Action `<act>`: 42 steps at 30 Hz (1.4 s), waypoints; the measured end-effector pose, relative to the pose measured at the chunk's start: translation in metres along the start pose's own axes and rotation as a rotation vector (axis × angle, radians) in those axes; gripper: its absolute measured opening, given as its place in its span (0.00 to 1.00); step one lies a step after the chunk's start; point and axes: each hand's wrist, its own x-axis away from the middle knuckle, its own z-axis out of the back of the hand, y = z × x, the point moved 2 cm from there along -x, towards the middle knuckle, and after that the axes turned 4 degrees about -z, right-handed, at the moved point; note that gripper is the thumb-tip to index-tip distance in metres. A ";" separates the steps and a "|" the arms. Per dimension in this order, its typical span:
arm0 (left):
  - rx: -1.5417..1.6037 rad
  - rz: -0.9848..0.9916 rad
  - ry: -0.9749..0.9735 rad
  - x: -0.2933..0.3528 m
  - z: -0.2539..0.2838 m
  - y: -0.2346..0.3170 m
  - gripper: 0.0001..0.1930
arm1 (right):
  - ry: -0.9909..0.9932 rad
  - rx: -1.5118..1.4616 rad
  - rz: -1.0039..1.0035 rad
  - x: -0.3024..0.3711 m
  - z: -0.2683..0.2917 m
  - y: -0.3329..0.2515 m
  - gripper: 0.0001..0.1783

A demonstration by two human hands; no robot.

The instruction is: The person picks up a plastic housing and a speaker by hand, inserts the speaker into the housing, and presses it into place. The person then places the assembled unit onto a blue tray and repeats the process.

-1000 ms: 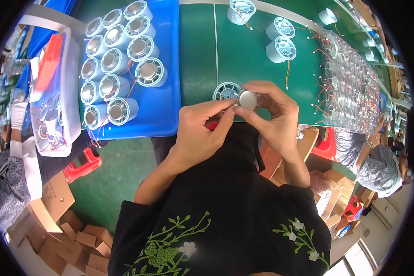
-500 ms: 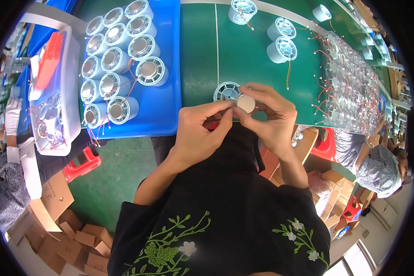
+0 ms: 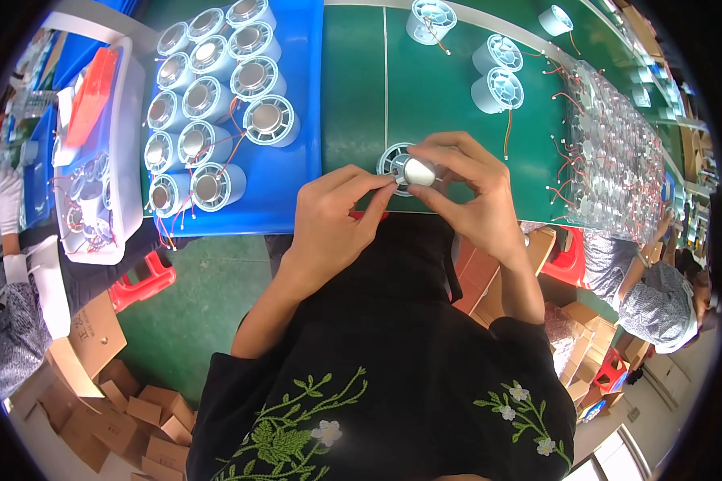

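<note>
My right hand [image 3: 480, 191] grips a round silver metal disc-shaped part [image 3: 419, 171], thumb and fingers at its edge. The part is tilted over a light-blue round plastic housing [image 3: 389, 154] with a spoked inside, which stands near the front edge of the table. My left hand [image 3: 333, 215] is closed in a pinch at the left side of the disc, above the housing. A small pale bit shows at those fingertips, too small to name. The disc and my fingers hide part of the housing.
On the left, a blue tray [image 3: 306, 172] carries several housings with silver discs and wires. Spoked housings [image 3: 501, 90] with wires stand at the back right. Clear-wrapped wired parts [image 3: 614, 152] lie farther right. A white bin [image 3: 124, 160] and people at work flank me.
The silver disc has tilted and moved slightly left and down, over the housing. My left fingers have shifted from the disc's edge to a pinch beside it. The view has shifted slightly.
</note>
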 end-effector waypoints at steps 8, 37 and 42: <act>-0.109 -0.029 0.114 0.010 -0.008 -0.008 0.05 | 0.043 0.127 0.083 -0.005 -0.007 0.003 0.21; -0.095 0.075 0.069 0.013 -0.016 -0.027 0.06 | -0.049 0.028 -0.011 -0.011 -0.004 0.024 0.18; -0.270 -0.157 0.161 0.000 -0.012 -0.017 0.12 | -0.032 -0.400 -0.350 -0.006 -0.014 0.041 0.18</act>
